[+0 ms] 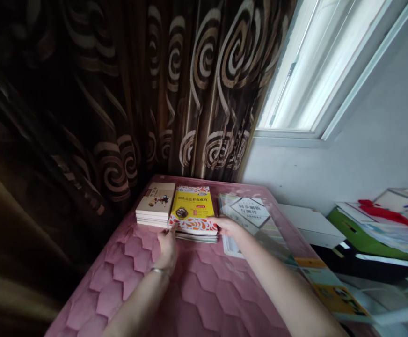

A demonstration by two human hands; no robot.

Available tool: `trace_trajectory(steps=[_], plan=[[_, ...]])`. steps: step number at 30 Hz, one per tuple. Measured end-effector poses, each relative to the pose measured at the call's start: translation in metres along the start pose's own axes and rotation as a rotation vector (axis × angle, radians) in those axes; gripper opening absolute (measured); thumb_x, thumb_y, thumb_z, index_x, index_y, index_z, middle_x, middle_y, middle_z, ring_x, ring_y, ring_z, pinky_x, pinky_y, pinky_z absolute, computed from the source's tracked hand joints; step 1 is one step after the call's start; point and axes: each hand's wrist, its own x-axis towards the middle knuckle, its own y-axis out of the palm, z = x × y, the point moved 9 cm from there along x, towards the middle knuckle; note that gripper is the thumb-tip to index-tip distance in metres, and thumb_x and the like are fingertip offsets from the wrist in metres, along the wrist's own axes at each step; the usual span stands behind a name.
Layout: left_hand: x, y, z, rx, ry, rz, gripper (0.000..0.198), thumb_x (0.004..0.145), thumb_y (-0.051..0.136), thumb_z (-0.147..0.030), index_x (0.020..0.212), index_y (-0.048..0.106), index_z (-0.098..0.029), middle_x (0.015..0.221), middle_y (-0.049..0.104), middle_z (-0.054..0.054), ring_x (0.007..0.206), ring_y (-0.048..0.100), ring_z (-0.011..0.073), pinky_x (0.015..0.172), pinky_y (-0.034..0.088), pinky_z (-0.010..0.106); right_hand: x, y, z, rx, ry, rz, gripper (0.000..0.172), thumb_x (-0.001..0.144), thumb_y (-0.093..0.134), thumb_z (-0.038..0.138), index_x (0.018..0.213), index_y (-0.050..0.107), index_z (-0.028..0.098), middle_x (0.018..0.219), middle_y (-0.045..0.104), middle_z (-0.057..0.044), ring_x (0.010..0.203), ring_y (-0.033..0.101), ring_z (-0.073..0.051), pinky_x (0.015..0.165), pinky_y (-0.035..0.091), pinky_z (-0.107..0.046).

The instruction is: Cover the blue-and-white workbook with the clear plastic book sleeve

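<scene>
A yellow book with orange leaf patterns and Chinese lettering lies on top of a short stack of books in the middle. My left hand, with a bracelet at the wrist, grips the yellow book at its near left corner. On the other side, my right hand is closed on the near right corner, its thumb on the cover. To the left is a stack of beige-covered books, close beside the middle stack. Pale workbooks lie to the right, partly behind my right forearm.
Everything stands on a pink quilted surface. A dark swirl-patterned curtain hangs behind it, with a window at upper right. A white box, a green container with papers and a red cloth are at right.
</scene>
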Motion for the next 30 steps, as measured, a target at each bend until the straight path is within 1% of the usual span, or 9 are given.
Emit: trace_trajectory(steps=[2, 4, 9, 13, 15, 18, 21, 24, 30], plan=[[-0.008, -0.017, 0.005, -0.049, 0.046, -0.095, 0.007, 0.082, 0.062, -0.022, 0.087, 0.060, -0.017, 0.101, 0.072, 0.011, 0.105, 0.067, 0.0218, 0.088, 0.052, 0.029, 0.000, -0.001, -0.001, -0.001, -0.001, -0.008, 0.010, 0.070, 0.073, 0.020, 0.074, 0.063, 0.018, 0.075, 0.074, -0.006, 0.072, 0.069, -0.020, 0.068, 0.057, -0.035], [-0.011, -0.026, 0.008, -0.056, 0.062, -0.144, 0.010, 0.080, 0.061, -0.012, 0.087, 0.058, -0.018, 0.104, 0.071, 0.011, 0.104, 0.067, 0.0196, 0.089, 0.052, 0.027, 0.000, -0.001, -0.001, -0.002, -0.004, -0.015, 0.008, 0.072, 0.071, 0.020, 0.072, 0.063, 0.019, 0.072, 0.073, -0.005, 0.071, 0.069, -0.019, 0.068, 0.057, -0.035], [-0.004, -0.023, 0.003, 0.025, 0.062, -0.190, 0.016, 0.078, 0.061, -0.005, 0.089, 0.057, -0.017, 0.104, 0.070, 0.014, 0.101, 0.067, 0.0210, 0.088, 0.052, 0.029, 0.001, 0.003, 0.003, -0.015, -0.016, -0.013, 0.005, 0.072, 0.069, 0.017, 0.073, 0.064, 0.018, 0.070, 0.072, -0.005, 0.070, 0.069, -0.019, 0.069, 0.057, -0.035], [-0.007, -0.019, -0.005, 0.094, 0.110, -0.160, 0.032, 0.071, 0.067, -0.002, 0.099, 0.058, -0.016, 0.108, 0.069, 0.014, 0.103, 0.067, 0.0229, 0.090, 0.051, 0.030, 0.002, 0.001, 0.013, -0.049, -0.042, -0.030, 0.009, 0.069, 0.069, 0.012, 0.075, 0.066, 0.018, 0.067, 0.072, -0.005, 0.067, 0.069, -0.019, 0.067, 0.057, -0.033], [-0.010, -0.023, -0.010, 0.116, 0.169, -0.154, 0.044, 0.072, 0.065, 0.000, 0.111, 0.055, -0.016, 0.118, 0.066, 0.015, 0.108, 0.065, 0.0207, 0.092, 0.050, 0.028, 0.000, 0.000, 0.016, -0.069, -0.065, -0.035, 0.012, 0.068, 0.069, 0.011, 0.077, 0.067, 0.019, 0.067, 0.072, -0.005, 0.068, 0.069, -0.020, 0.066, 0.056, -0.033], [-0.010, -0.027, -0.016, 0.162, 0.242, -0.079, 0.048, 0.075, 0.063, -0.001, 0.120, 0.052, -0.017, 0.121, 0.065, 0.015, 0.107, 0.065, 0.0183, 0.092, 0.050, 0.026, -0.006, -0.002, 0.014, -0.090, -0.122, -0.062, 0.011, 0.072, 0.067, 0.013, 0.081, 0.068, 0.018, 0.072, 0.074, -0.006, 0.071, 0.070, -0.021, 0.068, 0.056, -0.033], [-0.006, -0.026, -0.021, 0.204, 0.264, 0.036, 0.049, 0.075, 0.063, -0.001, 0.120, 0.055, -0.019, 0.116, 0.069, 0.011, 0.101, 0.068, 0.0182, 0.090, 0.051, 0.027, -0.016, -0.007, 0.008, -0.112, -0.224, -0.142, 0.015, 0.076, 0.065, 0.020, 0.090, 0.069, 0.020, 0.089, 0.075, -0.006, 0.085, 0.070, -0.021, 0.076, 0.055, -0.032], [-0.003, -0.027, -0.027, 0.223, 0.254, 0.089, 0.048, 0.073, 0.065, -0.001, 0.116, 0.062, -0.021, 0.108, 0.073, 0.007, 0.101, 0.068, 0.0192, 0.091, 0.050, 0.027, -0.026, -0.013, 0.002, -0.156, -0.331, -0.238, 0.019, 0.079, 0.063, 0.028, 0.096, 0.071, 0.023, 0.106, 0.073, -0.003, 0.101, 0.066, -0.021, 0.086, 0.052, -0.030], [-0.003, -0.030, -0.036, 0.291, 0.237, 0.070, 0.036, 0.074, 0.065, -0.003, 0.105, 0.069, -0.021, 0.101, 0.075, 0.007, 0.098, 0.069, 0.0212, 0.092, 0.050, 0.029, -0.034, -0.016, -0.005, -0.281, -0.395, -0.359, 0.026, 0.084, 0.058, 0.038, 0.097, 0.074, 0.022, 0.101, 0.075, -0.006, 0.097, 0.068, -0.025, 0.087, 0.050, -0.032]])
